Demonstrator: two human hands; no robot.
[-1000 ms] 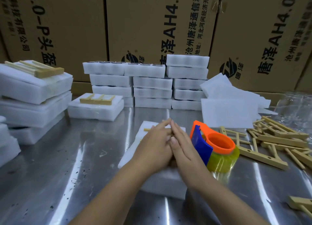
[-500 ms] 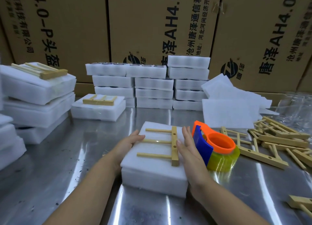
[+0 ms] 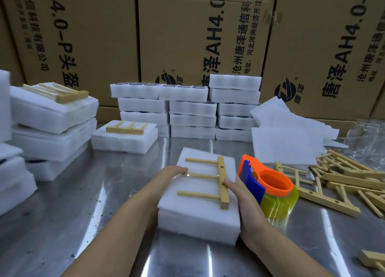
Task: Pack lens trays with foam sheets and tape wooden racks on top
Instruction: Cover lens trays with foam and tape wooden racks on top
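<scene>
A foam-wrapped lens tray (image 3: pixel 198 212) lies on the steel table in front of me. A wooden rack (image 3: pixel 222 183) with three dowels sits on top of it under clear tape. My left hand (image 3: pixel 169 178) holds the pack's left edge, fingers curled over the top by the middle dowel. My right hand (image 3: pixel 244 206) grips the right edge, thumb against the rack's bar. An orange and blue tape dispenser (image 3: pixel 268 190) with yellowish tape stands just right of my right hand.
Stacks of foam lens trays (image 3: pixel 191 110) line the back. Finished packs with racks sit at the left (image 3: pixel 52 108) and mid-left (image 3: pixel 125 138). Loose foam sheets (image 3: pixel 287 143) and a pile of wooden racks (image 3: pixel 350 179) lie right. Cardboard boxes (image 3: pixel 198 37) wall the rear.
My hands were together on top of the pack, covering the rack. They parted to its left and right edges and now hold the sides, with the rack uncovered.
</scene>
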